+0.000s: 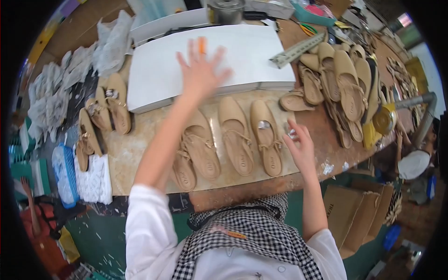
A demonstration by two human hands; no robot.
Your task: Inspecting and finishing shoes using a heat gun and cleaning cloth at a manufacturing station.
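Note:
My left hand (200, 74) is spread open over a stack of white paper sheets (252, 56), slightly blurred by motion. A small orange thing (201, 45) shows at its fingertips; whether it is on a finger or beyond it I cannot tell. My right hand (301, 144) is pinched around a small shiny silvery piece (292, 134), right of the shoes. Before me stand beige slip-on shoes in a row: a right-hand shoe (271, 156) with a silvery piece inside, the one beside it (237, 140), and a further shoe (203, 149). My left forearm partly hides the leftmost shoe (185, 175).
Piled beige shoes (345, 79) lie at right near a metal angle bar (298, 50). More shoes (119, 102) stand at left by crumpled plastic bags (109, 42), a blue basket (65, 172) and white cloth (93, 179). A metal pot (226, 10) stands behind the paper. Cardboard boxes (347, 212) sit below, right.

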